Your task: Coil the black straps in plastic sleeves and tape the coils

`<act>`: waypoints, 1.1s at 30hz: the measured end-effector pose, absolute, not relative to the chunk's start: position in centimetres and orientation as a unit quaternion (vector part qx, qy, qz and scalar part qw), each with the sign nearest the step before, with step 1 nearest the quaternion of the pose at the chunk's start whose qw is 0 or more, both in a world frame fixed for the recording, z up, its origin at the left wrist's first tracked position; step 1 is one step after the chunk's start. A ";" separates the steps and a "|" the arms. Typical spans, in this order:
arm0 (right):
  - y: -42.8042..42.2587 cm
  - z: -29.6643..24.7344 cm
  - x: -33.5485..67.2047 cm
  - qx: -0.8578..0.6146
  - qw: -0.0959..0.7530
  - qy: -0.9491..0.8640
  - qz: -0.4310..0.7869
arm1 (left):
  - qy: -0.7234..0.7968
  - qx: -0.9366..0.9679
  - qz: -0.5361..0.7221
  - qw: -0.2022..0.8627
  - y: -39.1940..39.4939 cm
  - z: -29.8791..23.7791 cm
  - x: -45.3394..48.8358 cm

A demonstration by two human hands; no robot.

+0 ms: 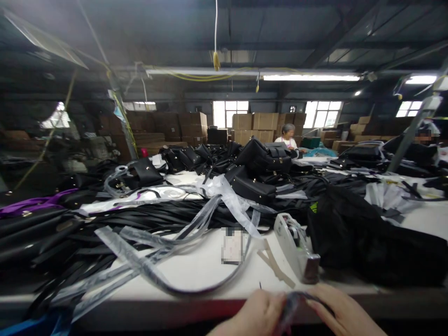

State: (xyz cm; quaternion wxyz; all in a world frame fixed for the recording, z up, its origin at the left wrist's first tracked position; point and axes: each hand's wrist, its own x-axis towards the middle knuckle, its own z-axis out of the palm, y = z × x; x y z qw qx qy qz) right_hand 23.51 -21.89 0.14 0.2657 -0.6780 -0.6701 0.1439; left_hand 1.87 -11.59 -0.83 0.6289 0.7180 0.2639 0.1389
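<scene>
At the table's front edge, my left hand (257, 312) is closed, its fingers curled round a dark strap partly covered in clear plastic film (291, 305). A thin dark tip pokes up above that hand; what it belongs to is hidden. My right hand (338, 310) pinches the same strap from the other side, with the dark part running under its fingers. The piece between the hands is blurred. Beyond them, a long plastic-wrapped strap (147, 270) curves over the white table (175, 280). A white tape dispenser (290, 242) stands just past my right hand.
Flat beige strips (276, 263) lie beside the dispenser, near a small blurred-out box (232, 247). On the right sits a black bag (371, 238). Black straps (147, 217) and black handbags (252, 186) are heaped behind. A co-worker (289, 135) is further back.
</scene>
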 end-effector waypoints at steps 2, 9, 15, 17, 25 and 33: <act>-22.2 -0.2 23.3 -0.677 0.251 -0.682 0.117 | 0.261 0.685 0.109 0.672 -11.8 -0.4 1.8; -21.5 -1.6 22.0 -0.606 0.308 -0.540 0.497 | 0.159 0.380 0.011 0.911 -10.1 0.1 1.4; -20.3 -3.0 16.6 -0.509 0.488 -0.417 0.573 | 0.094 0.249 0.148 0.953 -9.7 0.4 3.7; -19.8 -3.4 15.4 -0.473 0.541 -0.380 0.582 | 0.094 0.249 0.183 0.946 -10.0 0.1 4.4; -20.2 -3.6 17.9 -0.607 0.472 -0.396 0.502 | 0.149 0.417 0.167 0.881 -10.1 -2.8 2.8; -19.8 -0.7 19.5 -0.649 0.132 -0.662 0.351 | 0.213 0.742 0.188 0.608 -10.2 -3.9 1.7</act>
